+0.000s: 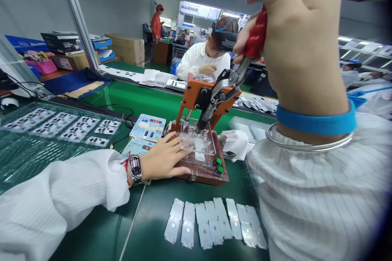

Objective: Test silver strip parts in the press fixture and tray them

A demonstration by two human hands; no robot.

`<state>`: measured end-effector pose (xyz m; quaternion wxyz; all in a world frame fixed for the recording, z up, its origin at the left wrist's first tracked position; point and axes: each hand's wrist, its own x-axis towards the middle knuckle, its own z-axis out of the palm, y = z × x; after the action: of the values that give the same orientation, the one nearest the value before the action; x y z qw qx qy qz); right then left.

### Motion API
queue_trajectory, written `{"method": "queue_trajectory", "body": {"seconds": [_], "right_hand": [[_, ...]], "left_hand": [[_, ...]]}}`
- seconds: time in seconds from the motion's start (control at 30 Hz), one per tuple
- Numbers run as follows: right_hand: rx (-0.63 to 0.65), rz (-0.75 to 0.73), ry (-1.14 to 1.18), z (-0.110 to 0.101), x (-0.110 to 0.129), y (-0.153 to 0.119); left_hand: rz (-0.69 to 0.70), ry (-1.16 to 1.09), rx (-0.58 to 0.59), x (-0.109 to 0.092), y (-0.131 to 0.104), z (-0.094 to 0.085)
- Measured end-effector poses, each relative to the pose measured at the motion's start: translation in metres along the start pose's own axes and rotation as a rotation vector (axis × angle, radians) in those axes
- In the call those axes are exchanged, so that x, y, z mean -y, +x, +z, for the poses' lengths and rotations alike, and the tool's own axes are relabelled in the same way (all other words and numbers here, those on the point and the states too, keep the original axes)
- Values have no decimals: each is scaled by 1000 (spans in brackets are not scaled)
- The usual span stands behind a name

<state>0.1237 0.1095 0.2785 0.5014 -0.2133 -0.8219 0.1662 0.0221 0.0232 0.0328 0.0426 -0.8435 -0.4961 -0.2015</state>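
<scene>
My right hand (pixel 294 20) is wrapped round the red handle (pixel 256 34) of a toggle clamp (pixel 222 89), up high at the right. The clamp is fixed to an orange frame on a press fixture (pixel 220 173) with a reddish-brown base. Its black plunger stands over a clear acrylic plate (pixel 211 142), under which a pale flat part (pixel 199 156) shows. My left hand (pixel 163 157) lies flat with its fingers spread, fingertips at the left side of the acrylic plate. Several thin silvery plates (pixel 202 224) lie in a row on the green mat before the fixture.
Two meters (pixel 148 128) with red digits stand left of the fixture. Further left, a plastic-covered tray (pixel 61 130) holds rows of parts. White crumpled cloth (pixel 235 144) and clear trays (pixel 249 126) are at the right. Across the bench a co-worker in white (pixel 199 59) sits.
</scene>
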Motion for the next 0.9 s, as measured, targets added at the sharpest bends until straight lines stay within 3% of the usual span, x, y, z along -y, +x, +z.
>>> {"method": "queue_trajectory", "body": {"seconds": [0.27,0.47,0.6,0.67,0.8,0.9], "right_hand": [[-7,-86,15,-1,1,-2],[-1,-147,-35,-7,-5,-14],[39,-182,-141,-13,-4,-48],[31,-283,-195,-10,-8,-71],[-46,-594,-152,8,-35,-108],[-18,-614,-83,19,-54,-119]], "left_hand": [[-6,21,98,14,-10,-2],[-34,-6,92,40,-40,-22],[-185,-33,116,52,-75,-34],[-315,-102,155,55,-92,-33],[-588,-251,141,55,-116,-13],[-657,-263,128,52,-124,6]]}}
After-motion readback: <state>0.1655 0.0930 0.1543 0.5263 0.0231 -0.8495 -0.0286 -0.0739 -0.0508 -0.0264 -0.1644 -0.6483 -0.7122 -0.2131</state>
